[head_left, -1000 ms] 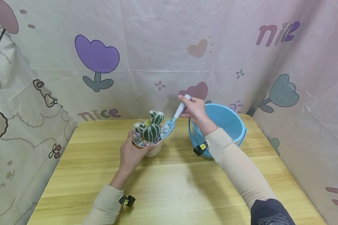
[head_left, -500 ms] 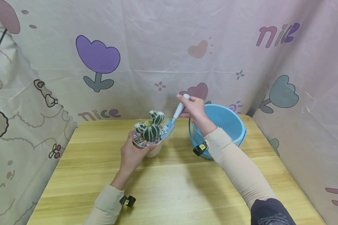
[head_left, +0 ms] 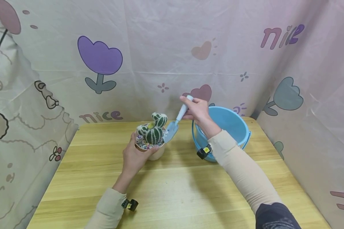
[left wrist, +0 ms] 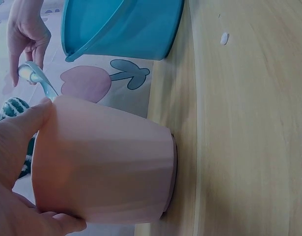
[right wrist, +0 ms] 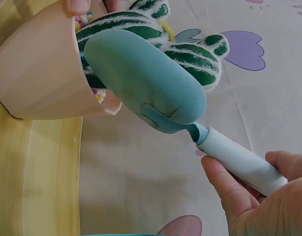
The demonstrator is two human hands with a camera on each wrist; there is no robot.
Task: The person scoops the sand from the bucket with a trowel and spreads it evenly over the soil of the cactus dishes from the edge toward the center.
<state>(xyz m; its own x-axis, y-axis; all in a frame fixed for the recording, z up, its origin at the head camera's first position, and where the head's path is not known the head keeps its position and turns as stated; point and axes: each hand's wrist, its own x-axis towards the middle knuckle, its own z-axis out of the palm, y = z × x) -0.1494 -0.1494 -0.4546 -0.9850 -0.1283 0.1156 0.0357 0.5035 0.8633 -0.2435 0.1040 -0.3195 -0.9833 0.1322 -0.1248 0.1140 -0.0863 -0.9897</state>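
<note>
A fuzzy green and white striped cactus stands in a pale pink flowerpot topped with small multicoloured pebbles. My left hand grips the pot by its rim, thumb on the near side. Between the fingers and thumb of my right hand is the white handle of a light blue trowel. Its blade tilts down over the pot's right rim, tip beside the cactus. In the head view a few white pebbles lie at the blade's edge. The right wrist view shows the blade's underside.
A light blue bucket with a handle stands right of the pot, partly behind my right forearm. A small white bit lies on the wooden table. Printed cloth hangs behind the table and at both sides.
White pebbles have slid off the trowel blade into the pot, leaving the blade nearly bare. Both hands have stayed almost in place.
</note>
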